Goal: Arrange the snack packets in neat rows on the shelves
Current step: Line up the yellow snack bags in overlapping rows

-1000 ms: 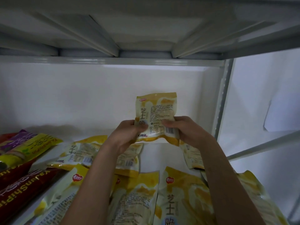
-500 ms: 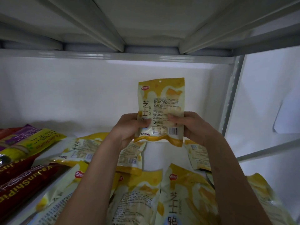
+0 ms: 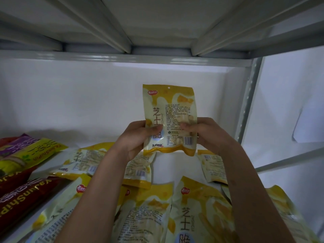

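Above shelf [image 3: 175,165], both hands' grip on packet [image 3: 169,109]

Yellow-and-white cheese snack packet [image 3: 169,118] held upright in the air, above the white shelf [image 3: 173,165], printed back facing the viewer, red logo at top left, barcode at lower right. Left hand [image 3: 135,137] grips its left edge, right hand [image 3: 201,133] its right edge, thumbs on the face. More of the same yellow packets lie flat and loose on the shelf: two overlapping at mid-left [image 3: 82,163], one small one to the right [image 3: 213,168], several crowded along the near edge [image 3: 196,213]. At far left lie longer packets, yellow-green [image 3: 33,153], purple [image 3: 15,144] and dark red [image 3: 22,197], angled.
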A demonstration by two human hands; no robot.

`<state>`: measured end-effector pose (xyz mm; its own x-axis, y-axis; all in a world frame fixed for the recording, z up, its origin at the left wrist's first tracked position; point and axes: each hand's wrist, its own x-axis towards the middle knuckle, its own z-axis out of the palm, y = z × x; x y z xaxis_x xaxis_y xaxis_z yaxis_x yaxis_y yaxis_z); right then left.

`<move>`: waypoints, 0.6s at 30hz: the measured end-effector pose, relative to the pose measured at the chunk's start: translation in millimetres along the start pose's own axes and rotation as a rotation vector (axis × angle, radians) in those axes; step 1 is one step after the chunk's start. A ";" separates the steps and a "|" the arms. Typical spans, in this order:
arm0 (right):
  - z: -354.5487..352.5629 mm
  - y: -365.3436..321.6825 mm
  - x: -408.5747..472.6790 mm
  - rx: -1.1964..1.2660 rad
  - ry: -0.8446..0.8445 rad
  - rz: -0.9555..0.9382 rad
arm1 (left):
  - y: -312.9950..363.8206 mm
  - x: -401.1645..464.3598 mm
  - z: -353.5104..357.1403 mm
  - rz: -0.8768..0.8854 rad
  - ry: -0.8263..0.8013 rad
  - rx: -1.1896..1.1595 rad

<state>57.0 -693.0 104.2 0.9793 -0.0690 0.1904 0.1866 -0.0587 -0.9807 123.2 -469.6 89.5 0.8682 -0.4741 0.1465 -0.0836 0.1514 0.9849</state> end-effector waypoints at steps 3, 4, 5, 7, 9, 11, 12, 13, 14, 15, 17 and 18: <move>0.5 2.0 0.2 0.020 0.000 -0.039 | 1.9 -1.8 1.0 -0.025 -0.020 -0.052; 0.6 3.0 1.0 0.025 -0.004 -0.041 | 2.5 -1.2 1.6 -0.035 -0.029 -0.062; 0.4 3.4 1.7 0.031 -0.015 -0.037 | 3.7 -0.7 2.0 -0.045 -0.049 -0.073; -0.1 3.8 2.4 0.041 -0.044 -0.018 | 5.1 -2.0 3.3 -0.061 -0.098 -0.077; 0.2 3.4 3.3 0.046 -0.058 -0.003 | 5.4 -3.9 4.4 -0.042 -0.102 -0.043; 0.8 3.3 3.5 0.048 -0.060 0.003 | 3.6 -4.1 4.7 -0.003 -0.056 -0.031; 1.0 3.3 3.5 0.046 -0.063 0.005 | 2.6 -2.9 4.5 0.009 -0.036 -0.037; 1.3 2.9 3.1 0.039 -0.066 0.013 | 2.0 -1.8 4.5 0.015 -0.024 -0.048; 1.8 2.3 2.3 0.026 -0.068 0.026 | 1.6 0.0 4.5 0.014 -0.016 -0.058; 2.1 1.9 1.8 0.004 -0.063 0.036 | 1.7 1.2 4.9 0.013 -0.013 -0.062; 2.7 1.9 0.4 -0.069 -0.030 0.026 | 1.0 2.7 5.6 0.012 -0.010 -0.056; 2.5 1.7 0.0 -0.103 -0.009 0.009 | 0.5 3.3 6.2 0.014 -0.012 -0.048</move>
<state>57.6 -690.6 102.4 0.9817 -0.0614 0.1804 0.1688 -0.1602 -0.9726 123.0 -476.5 91.0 0.8611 -0.4822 0.1613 -0.0715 0.1993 0.9773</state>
